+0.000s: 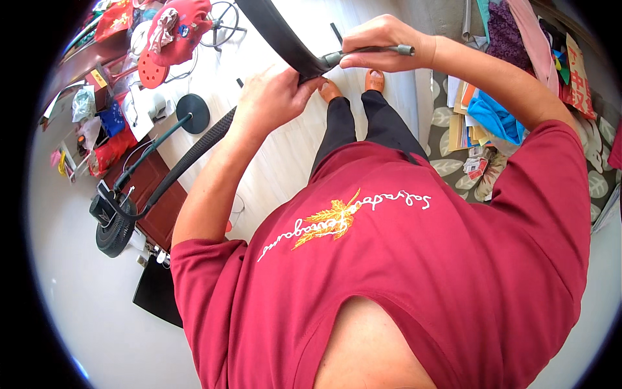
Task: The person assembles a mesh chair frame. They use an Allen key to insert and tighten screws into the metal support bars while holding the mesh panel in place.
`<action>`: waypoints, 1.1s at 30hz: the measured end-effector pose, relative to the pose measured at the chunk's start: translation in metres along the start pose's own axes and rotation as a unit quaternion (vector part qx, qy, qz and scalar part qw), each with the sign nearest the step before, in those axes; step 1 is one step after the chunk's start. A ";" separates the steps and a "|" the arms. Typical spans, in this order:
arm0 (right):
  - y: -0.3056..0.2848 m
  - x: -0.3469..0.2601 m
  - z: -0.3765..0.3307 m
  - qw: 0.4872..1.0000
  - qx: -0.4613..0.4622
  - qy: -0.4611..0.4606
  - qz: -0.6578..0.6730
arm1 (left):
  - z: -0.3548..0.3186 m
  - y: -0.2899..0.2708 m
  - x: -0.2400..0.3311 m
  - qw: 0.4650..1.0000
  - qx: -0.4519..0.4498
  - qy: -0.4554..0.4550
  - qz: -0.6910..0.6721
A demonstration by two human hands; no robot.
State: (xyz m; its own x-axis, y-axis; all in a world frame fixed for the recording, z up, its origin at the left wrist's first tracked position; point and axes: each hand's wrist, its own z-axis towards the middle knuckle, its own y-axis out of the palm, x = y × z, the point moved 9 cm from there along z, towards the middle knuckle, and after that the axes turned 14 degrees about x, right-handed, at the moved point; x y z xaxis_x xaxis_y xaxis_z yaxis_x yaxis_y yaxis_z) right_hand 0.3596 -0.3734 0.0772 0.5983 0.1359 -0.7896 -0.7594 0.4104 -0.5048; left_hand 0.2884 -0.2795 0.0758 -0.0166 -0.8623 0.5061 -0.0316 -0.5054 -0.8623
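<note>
My left hand (267,97) is closed around a wide black belt-like strap (280,34), thumb toward its end. The strap's smooth part rises past the top edge of the view. A textured black length (197,150) runs from behind my left forearm down to the left, toward a dark squarish piece and a ribbed black loop (116,235); whether it is the same strap is hidden by my arm. My right hand (387,44) pinches a slim dark rod-like tool (406,50) with greyish ends, its left tip meeting the strap's end beside my left fingers.
Below my hands is a pale floor (265,172), with my feet in orange slippers (374,80). A dark pole on a round base (193,113) stands left. Cluttered shelves and a red cloth-covered seat (181,32) are upper left. At right lie clothes, papers and a blue cloth (495,117).
</note>
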 end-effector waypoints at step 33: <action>0.007 0.027 -0.009 0.944 0.000 0.295 0.151 | 0.005 -0.014 0.009 0.997 0.049 -0.015 0.059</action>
State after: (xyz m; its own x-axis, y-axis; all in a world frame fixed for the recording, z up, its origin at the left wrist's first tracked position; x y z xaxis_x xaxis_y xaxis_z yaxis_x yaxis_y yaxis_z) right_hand 0.3677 -0.3752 0.0493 0.1084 -0.2790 -0.9542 -0.8726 0.4331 -0.2258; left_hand 0.2935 -0.2801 0.0923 0.0162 -0.9158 0.4014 0.0657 -0.3996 -0.9143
